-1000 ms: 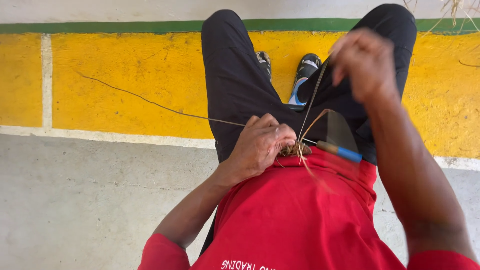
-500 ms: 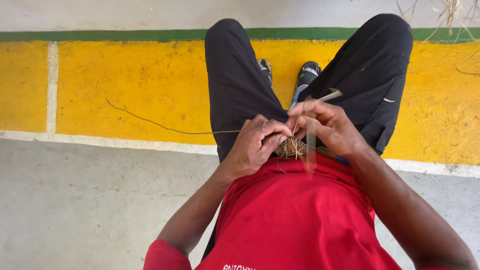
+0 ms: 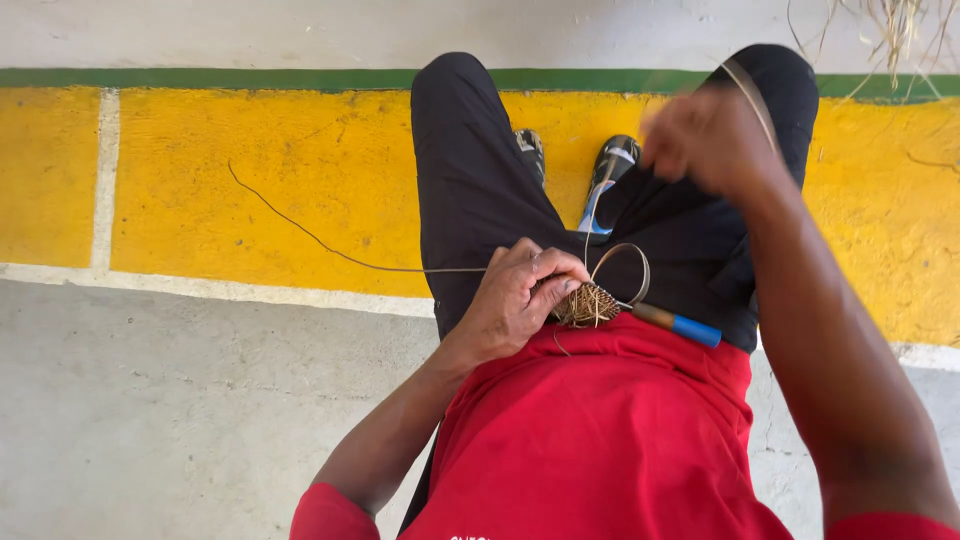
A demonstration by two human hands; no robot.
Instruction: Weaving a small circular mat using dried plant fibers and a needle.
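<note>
1. Yellow paint covers the low wall [image 3: 250, 190] in front of the seated person, with a green band along its top edge and a grey concrete floor [image 3: 150, 420] at its foot.
2. Black trousers [image 3: 480, 190] and a red shirt [image 3: 600, 430] fill the middle of the view; two shoes [image 3: 610, 160] show between the knees, near the wall.
3. The right hand [image 3: 705, 135] is raised above the right knee, blurred, and appears closed on a flat fibre strand [image 3: 745, 95] that runs down in a loop [image 3: 625, 270] to the lap; exactly how the fingers grip cannot be told.
4. The left hand [image 3: 515, 295] rests at the lap's edge, just above the shirt hem, with its fingers curled and pinching a small woven coil [image 3: 588, 303] of straw-coloured fibre.
5. A blue-ended tool [image 3: 675, 322] lies across the lap just beside the coil, on its right.
6. A thin loose strand [image 3: 320, 240] trails left from the coil over the wall face.
7. Judged from this, the step in hand is drawing a stitch tight: the loop has not yet closed. The next move seems to call for a steady pull while the left fingers keep the coil from turning.
</note>
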